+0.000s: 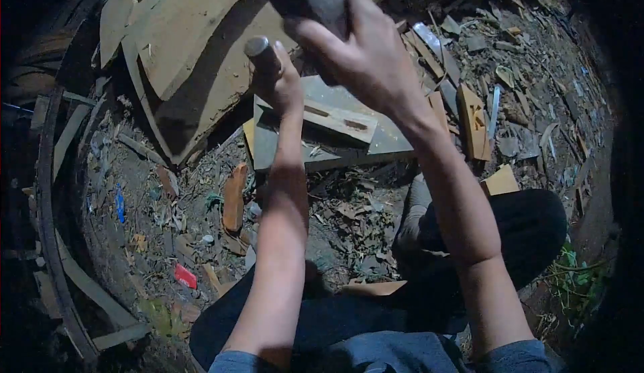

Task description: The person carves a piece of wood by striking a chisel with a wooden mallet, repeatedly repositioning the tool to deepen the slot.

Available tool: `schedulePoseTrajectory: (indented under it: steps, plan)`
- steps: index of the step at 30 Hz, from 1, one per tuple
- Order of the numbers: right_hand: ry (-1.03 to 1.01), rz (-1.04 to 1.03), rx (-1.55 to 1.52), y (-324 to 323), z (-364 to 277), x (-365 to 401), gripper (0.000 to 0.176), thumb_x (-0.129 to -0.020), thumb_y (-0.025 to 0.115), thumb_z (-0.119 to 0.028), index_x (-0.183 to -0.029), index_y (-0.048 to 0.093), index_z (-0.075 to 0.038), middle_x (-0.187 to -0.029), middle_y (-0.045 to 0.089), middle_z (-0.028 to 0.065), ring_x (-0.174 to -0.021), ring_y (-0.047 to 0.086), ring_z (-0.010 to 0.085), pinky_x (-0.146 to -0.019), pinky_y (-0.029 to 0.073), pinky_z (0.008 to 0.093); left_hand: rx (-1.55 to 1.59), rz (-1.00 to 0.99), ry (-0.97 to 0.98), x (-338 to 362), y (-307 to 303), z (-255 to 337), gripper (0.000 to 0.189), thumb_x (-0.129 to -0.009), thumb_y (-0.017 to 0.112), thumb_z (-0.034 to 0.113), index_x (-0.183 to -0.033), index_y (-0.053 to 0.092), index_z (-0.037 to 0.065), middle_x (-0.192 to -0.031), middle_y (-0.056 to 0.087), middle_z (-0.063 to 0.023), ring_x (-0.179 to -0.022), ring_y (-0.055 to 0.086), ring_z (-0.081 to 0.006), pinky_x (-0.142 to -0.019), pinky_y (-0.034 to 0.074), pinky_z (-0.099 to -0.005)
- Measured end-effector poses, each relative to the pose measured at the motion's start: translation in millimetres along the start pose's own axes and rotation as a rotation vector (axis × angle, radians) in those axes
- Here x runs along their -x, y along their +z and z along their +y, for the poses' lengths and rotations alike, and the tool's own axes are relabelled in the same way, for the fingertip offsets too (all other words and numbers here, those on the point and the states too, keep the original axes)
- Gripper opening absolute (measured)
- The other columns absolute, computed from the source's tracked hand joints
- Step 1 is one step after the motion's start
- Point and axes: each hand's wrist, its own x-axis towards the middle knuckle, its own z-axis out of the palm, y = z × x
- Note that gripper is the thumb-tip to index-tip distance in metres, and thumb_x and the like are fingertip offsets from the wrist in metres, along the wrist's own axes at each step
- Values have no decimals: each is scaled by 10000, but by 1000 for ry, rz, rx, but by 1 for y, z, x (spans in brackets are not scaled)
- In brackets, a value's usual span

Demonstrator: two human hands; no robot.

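My left hand point(285, 88) is wrapped round an upright tool handle point(258, 47) with a round metal-looking end; its lower part is hidden behind the hand. My right hand point(372, 54) grips a dark, thick block-like tool point(312, 1), raised at the top of the view and slightly blurred. Below the hands, a pale wooden piece point(342, 123) with slots cut in it lies across a grey board point(396, 138). Shavings are scattered on the board.
Large curved wooden slabs point(181, 31) lie at the upper left. Wood offcuts point(474, 121) and chips cover the ground. A reddish wood piece point(234, 197) and a red packet point(185, 276) lie at the left. My bent leg point(523, 232) is at the right.
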Motion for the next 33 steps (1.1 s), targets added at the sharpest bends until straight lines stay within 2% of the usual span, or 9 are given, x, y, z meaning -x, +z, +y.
schedulePoseTrajectory:
  steps: [1, 3, 6, 12, 13, 20, 22, 28, 33]
  plan:
    - [-12, 4, 8, 0, -12, -3, 608, -771, 633, -518, -1086, 514, -11, -770, 655, 270, -708, 658, 444, -701, 536, 484, 206, -120, -107, 2, -5, 6, 288, -830, 709, 246, -902, 644, -25, -794, 694, -137, -696, 664, -217, -651, 502, -357]
    - [-152, -64, 361, -1, -31, -4, 519, -818, 646, -452, -1098, 493, -44, -763, 652, 211, -718, 679, 351, -652, 527, 465, 100, -93, -161, 5, -3, 15, 293, -834, 708, 249, -913, 643, -26, -814, 696, -138, -733, 668, -209, -669, 501, -358]
    - [-141, -409, 547, 10, -16, -5, 537, -807, 630, -480, -1112, 438, -82, -756, 652, 229, -717, 652, 442, -660, 512, 530, 109, -123, -196, 4, -18, 6, 274, -846, 701, 253, -860, 616, -7, -770, 665, -112, -695, 636, -195, -651, 490, -354]
    - [-205, -144, 400, 13, -45, 13, 579, -792, 601, -531, -1113, 469, -66, -766, 656, 226, -729, 654, 446, -654, 516, 511, 173, -106, -194, 7, -24, 5, 285, -868, 687, 262, -755, 562, 33, -682, 601, -61, -619, 573, -166, -614, 468, -346]
    - [-111, -359, 533, 20, -30, 8, 592, -783, 613, -517, -1137, 471, -64, -779, 664, 222, -751, 655, 444, -673, 516, 500, 179, -111, -222, 10, -29, 7, 293, -872, 685, 264, -738, 553, 39, -667, 591, -53, -606, 562, -161, -608, 464, -344]
    - [379, -251, 235, 33, 72, 57, 710, -769, 592, -599, -1192, 516, -34, -994, 660, 285, -932, 657, 427, -787, 520, 486, 508, 46, -536, -8, -56, -8, 370, -905, 670, 262, -648, 461, 95, -548, 491, 4, -472, 465, -96, -493, 412, -291]
    - [542, -325, 278, 42, 115, 75, 785, -776, 608, -634, -1237, 505, -7, -1059, 647, 264, -966, 650, 397, -838, 496, 440, 747, 208, -793, -16, -55, -2, 352, -897, 687, 262, -691, 461, 87, -530, 469, 13, -433, 431, -79, -417, 361, -257]
    - [754, -518, 231, 47, 144, 96, 830, -774, 627, -604, -1318, 472, 3, -1188, 605, 267, -1105, 602, 370, -927, 463, 416, 664, 305, -778, -45, -48, -9, 398, -892, 695, 298, -717, 373, 141, -496, 408, 29, -426, 381, -70, -428, 358, -256]
    - [667, -522, 221, 53, 160, 95, 815, -765, 596, -622, -1277, 508, 6, -1148, 622, 275, -1067, 618, 401, -915, 478, 455, 767, 67, -713, -61, -37, 5, 321, -900, 685, 251, -764, 417, 139, -534, 398, 44, -442, 366, -51, -429, 346, -233]
